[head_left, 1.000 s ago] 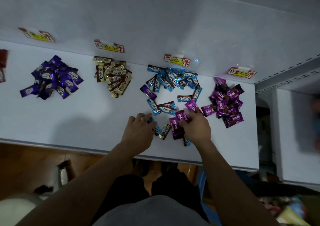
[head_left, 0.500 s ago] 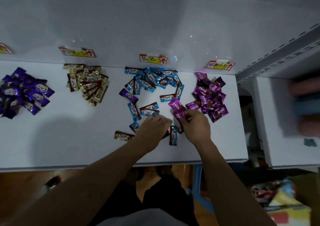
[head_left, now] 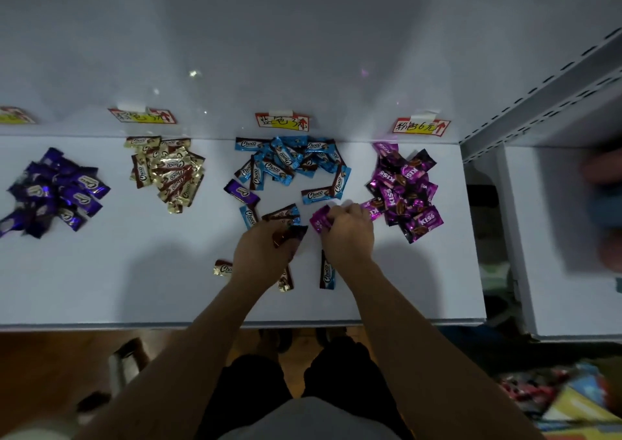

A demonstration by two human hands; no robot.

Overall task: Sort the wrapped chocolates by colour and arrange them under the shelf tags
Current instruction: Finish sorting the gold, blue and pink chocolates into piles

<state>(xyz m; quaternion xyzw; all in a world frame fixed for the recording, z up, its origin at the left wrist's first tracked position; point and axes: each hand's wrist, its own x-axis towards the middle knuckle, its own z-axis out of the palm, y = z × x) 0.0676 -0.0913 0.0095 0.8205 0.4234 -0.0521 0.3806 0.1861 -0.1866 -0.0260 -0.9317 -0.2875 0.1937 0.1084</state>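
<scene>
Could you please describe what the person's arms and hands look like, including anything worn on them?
The left arm and right arm are bare, no sleeves in view. The left hand and right hand wear no gloves; I can see no watch, bracelet or ring, though the light is dim.

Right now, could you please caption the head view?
Right hand pinches a pink chocolate while left hand holds a dark-wrapped chocolate.

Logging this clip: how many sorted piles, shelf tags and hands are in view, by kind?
piles: 4 (purple pile, gold pile, blue pile, pink pile)
tags: 4, leftmost cut by the frame edge
hands: 2 (left hand holding a dark chocolate, right hand pinching a pink chocolate)
total: 10
</scene>
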